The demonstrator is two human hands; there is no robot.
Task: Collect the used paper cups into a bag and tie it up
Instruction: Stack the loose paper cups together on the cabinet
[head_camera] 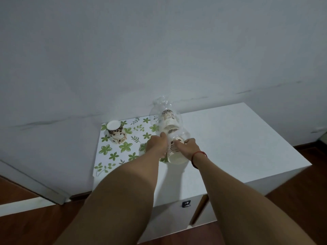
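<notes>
A thin, crinkled clear plastic bag lies toward the back edge of the white cabinet top, with brown-printed tapered paper cups nested inside. The left hand pinches the bag's mouth. The right hand curls round a second nested bundle there, perhaps three cups. One upturned stack stands at the back left corner of the leaf-print mat.

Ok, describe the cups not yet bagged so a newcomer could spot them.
On the white cabinet lies a leaf-print mat. At its far left corner stands an upside-down stack of bean-print cups, white base up, the only cups outside the clear bag.
</notes>
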